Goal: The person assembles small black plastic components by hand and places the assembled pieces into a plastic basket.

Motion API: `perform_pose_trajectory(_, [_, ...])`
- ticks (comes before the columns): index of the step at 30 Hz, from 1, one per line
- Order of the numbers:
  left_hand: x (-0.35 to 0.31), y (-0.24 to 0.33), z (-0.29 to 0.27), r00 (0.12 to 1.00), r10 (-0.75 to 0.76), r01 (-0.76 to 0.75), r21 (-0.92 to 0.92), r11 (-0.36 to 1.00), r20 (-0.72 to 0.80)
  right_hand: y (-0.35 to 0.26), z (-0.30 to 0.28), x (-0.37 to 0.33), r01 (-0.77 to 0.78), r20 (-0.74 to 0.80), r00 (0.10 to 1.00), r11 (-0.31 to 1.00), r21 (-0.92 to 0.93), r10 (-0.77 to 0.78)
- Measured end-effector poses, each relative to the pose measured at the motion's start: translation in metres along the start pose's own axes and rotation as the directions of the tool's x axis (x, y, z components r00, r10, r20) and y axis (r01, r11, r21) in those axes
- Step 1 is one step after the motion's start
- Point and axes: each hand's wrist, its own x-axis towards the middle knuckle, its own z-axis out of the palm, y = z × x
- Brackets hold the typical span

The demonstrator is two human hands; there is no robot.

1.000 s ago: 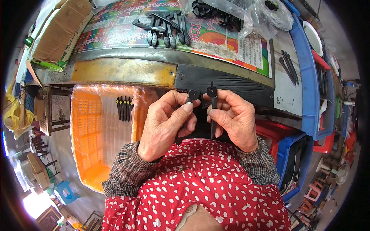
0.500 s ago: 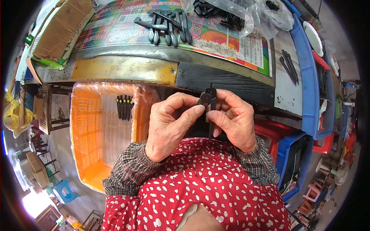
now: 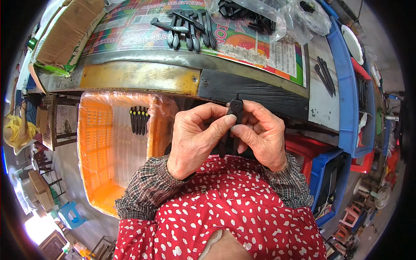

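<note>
In front of my lap, just below the table edge, both hands are closed on black plastic parts. My left hand [image 3: 195, 141] pinches a black piece with a rounded head [image 3: 235, 106] between thumb and forefinger. My right hand [image 3: 262, 138] grips a slim black piece [image 3: 236, 145], whose head lies behind the rounded one. The two pieces overlap, and their lower ends hang below the fingers. Whether they are joined, I cannot tell. Past my hands, a pile of black handles [image 3: 189, 32] with round ends lies on the table's printed sheet [image 3: 130, 32].
An orange basket [image 3: 91, 143], lined with clear plastic, stands left, with several yellow-tipped black pieces [image 3: 139, 121]. Clear bags [image 3: 299, 19] and black parts [image 3: 247, 17] lie at the back. Black sticks [image 3: 325, 76] lie by a blue crate [image 3: 346, 99] at right. A cardboard box [image 3: 67, 34] stands far left.
The rounded piece in my left hand has shifted right and now covers the slim piece's head. Its lower end has come into view beside the slim piece. My right hand has hardly moved.
</note>
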Motion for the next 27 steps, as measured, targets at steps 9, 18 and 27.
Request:
perform_pose_trajectory(9, [0.002, -0.009, 0.001, 0.999, 0.014, -0.013, 0.026, 1.0, -0.039, 0.0, 0.002, 0.0, 0.043, -0.004, 0.999, 0.998, -0.052, -0.044])
perform_pose_trajectory(18, [0.006, -0.013, 0.0, 0.999, 0.041, -0.041, -0.007, 0.999, -0.024, 0.003, 0.007, -0.001, 0.096, -0.029, 0.994, 0.986, -0.139, -0.101])
perform_pose_trajectory(27, [0.004, -0.016, -0.004, 0.999, 0.03, -0.032, 0.092, 0.995, 0.025, -0.005, -0.007, 0.006, 0.1, 0.001, 0.995, 0.98, -0.174, -0.101])
